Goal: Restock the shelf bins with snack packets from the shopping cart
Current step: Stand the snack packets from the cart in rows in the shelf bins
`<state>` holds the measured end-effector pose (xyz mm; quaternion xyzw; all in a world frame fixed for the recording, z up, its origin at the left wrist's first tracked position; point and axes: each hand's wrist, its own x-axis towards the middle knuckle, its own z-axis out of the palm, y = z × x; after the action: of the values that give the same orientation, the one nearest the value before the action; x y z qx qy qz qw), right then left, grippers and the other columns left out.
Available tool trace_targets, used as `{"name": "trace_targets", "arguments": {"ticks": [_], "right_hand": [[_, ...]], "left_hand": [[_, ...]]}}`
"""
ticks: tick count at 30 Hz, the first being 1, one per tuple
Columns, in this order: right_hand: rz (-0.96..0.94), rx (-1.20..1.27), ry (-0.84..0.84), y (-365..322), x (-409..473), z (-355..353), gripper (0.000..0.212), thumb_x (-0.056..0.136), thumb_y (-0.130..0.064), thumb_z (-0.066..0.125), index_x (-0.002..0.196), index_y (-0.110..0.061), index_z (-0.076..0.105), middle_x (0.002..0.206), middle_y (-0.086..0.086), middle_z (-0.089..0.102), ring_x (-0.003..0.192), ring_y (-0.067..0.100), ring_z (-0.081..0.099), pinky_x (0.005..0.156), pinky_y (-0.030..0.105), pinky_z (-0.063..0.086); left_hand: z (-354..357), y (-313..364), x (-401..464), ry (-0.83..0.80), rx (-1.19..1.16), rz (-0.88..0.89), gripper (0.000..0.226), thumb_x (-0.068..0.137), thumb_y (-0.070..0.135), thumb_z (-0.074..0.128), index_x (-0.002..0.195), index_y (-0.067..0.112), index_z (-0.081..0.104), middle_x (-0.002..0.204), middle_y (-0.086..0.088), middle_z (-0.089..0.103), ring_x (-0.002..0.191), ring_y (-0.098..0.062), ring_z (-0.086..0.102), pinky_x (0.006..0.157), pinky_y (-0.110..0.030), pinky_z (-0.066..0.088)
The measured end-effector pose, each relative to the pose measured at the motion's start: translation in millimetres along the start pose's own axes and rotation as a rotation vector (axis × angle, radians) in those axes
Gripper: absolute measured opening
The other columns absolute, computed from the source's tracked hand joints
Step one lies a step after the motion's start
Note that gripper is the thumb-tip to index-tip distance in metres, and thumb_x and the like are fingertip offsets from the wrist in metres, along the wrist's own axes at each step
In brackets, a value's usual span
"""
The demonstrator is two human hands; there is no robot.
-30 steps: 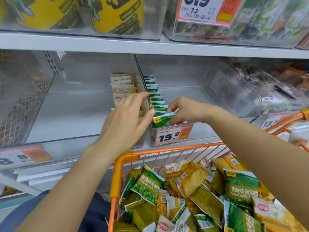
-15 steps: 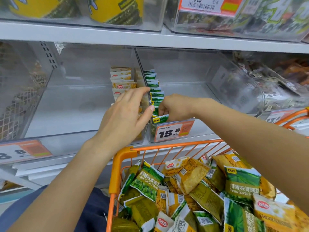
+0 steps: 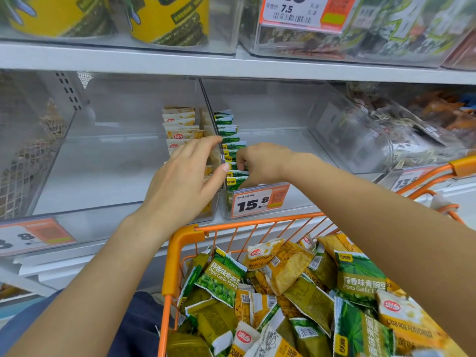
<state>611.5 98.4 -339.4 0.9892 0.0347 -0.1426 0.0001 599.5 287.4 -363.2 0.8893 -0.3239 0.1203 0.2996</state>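
Note:
A row of green pea packets [image 3: 228,130] stands on edge along the left wall of the right clear bin [image 3: 283,140]. My right hand [image 3: 260,163] curls over the front of that row and its fingertips pinch a green packet [image 3: 235,181] set just behind the 15.8 price tag [image 3: 257,202]. Yellow crab-roe packets [image 3: 180,124] stand in a row at the right side of the left clear bin [image 3: 103,163]. My left hand [image 3: 185,181] lies with straight fingers against them, thumb at the wall between the two bins. Below, the orange cart [image 3: 180,240] holds several green and yellow packets [image 3: 224,276].
The shelf above carries yellow tubs [image 3: 164,19] and a bin with a 7.5 tag [image 3: 301,11]. A full clear bin of dark snacks [image 3: 412,130] sits to the right. A second orange cart handle [image 3: 438,173] is at the right edge.
My right hand has pushed the green packet down and back into the front of the row. The left hand has stayed at the divider. The view has dropped slightly.

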Motion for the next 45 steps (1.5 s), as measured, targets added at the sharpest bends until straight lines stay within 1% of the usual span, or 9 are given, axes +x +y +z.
{"name": "trace_targets", "arguments": {"ticks": [8,12,16,18,22,30,37,42,45], "right_hand": [[0.156,0.384,0.486,-3,-124,-17,0.012,0.086,-0.04,0.063,0.083,-0.028,0.063,0.072,-0.018,0.06,0.07,0.009,0.058,0.069,0.029,0.046],[0.404,0.318,0.292,23,-190,6,0.018,0.079,-0.045,0.068,0.072,-0.031,0.061,0.069,-0.016,0.061,0.068,0.001,0.057,0.06,0.024,0.043],[0.499,0.271,-0.068,38,-209,38,0.032,0.075,-0.047,0.073,0.103,-0.034,0.063,0.099,-0.016,0.061,0.099,0.008,0.06,0.085,0.029,0.048],[0.479,0.275,-0.143,39,-208,48,0.041,0.075,-0.044,0.075,0.112,-0.032,0.063,0.11,-0.012,0.06,0.107,0.01,0.057,0.091,0.029,0.047],[0.382,0.359,-0.051,39,-205,49,0.014,0.076,-0.031,0.078,0.083,-0.03,0.066,0.08,-0.011,0.06,0.07,0.001,0.053,0.058,0.018,0.037],[0.07,0.809,0.47,-2,-186,19,0.022,0.073,-0.021,0.08,0.068,-0.038,0.068,0.076,-0.005,0.062,0.074,0.006,0.06,0.068,0.019,0.046],[0.058,0.711,0.369,-11,-162,-8,0.025,0.067,-0.048,0.071,0.087,-0.034,0.07,0.082,-0.015,0.069,0.081,0.001,0.063,0.077,0.036,0.053],[0.189,0.512,0.587,14,-140,-23,0.023,0.077,-0.037,0.073,0.083,-0.016,0.072,0.069,0.002,0.066,0.066,0.011,0.057,0.059,0.021,0.039],[0.273,0.411,0.597,36,-119,-30,0.025,0.081,-0.038,0.071,0.088,-0.014,0.073,0.073,0.011,0.066,0.07,0.024,0.058,0.062,0.032,0.041]], "left_hand": [[-7,12,-16,0.021,-0.003,0.099,0.046,0.096,0.04,0.044,0.138,0.021,0.045,0.135,0.001,0.051,0.124,-0.019,0.044,0.094,-0.038,0.042],[-1,28,-27,0.02,-0.016,0.231,0.043,0.094,0.036,0.043,0.132,0.016,0.052,0.127,-0.002,0.057,0.117,-0.019,0.046,0.092,-0.028,0.036],[10,43,-35,-0.01,-0.034,0.371,0.033,0.094,0.029,0.047,0.118,0.013,0.063,0.116,-0.002,0.064,0.11,-0.018,0.052,0.091,-0.024,0.036],[15,49,-40,-0.075,-0.049,0.416,0.03,0.094,0.03,0.046,0.11,0.017,0.067,0.109,0.003,0.066,0.104,-0.015,0.056,0.086,-0.027,0.044],[18,50,-43,-0.229,-0.09,0.388,0.031,0.093,0.038,0.042,0.104,0.027,0.068,0.101,0.015,0.067,0.097,-0.007,0.058,0.072,-0.029,0.052],[8,63,-42,-0.334,-0.492,0.215,0.041,0.071,0.065,0.061,0.107,0.044,0.062,0.098,0.027,0.064,0.098,0.007,0.059,0.081,-0.01,0.044],[-1,56,-34,-0.009,-0.562,0.12,0.026,0.076,0.05,0.065,0.088,0.028,0.07,0.078,0.014,0.066,0.077,-0.004,0.063,0.068,-0.02,0.05],[-26,48,20,-0.177,-0.191,0.126,0.033,0.092,0.052,0.051,0.113,0.031,0.066,0.106,0.018,0.065,0.102,-0.003,0.051,0.083,-0.023,0.041],[-22,41,64,-0.298,0.304,0.238,0.023,0.092,0.04,0.056,0.107,0.028,0.068,0.109,0.004,0.068,0.109,-0.022,0.054,0.088,-0.034,0.044]]}}
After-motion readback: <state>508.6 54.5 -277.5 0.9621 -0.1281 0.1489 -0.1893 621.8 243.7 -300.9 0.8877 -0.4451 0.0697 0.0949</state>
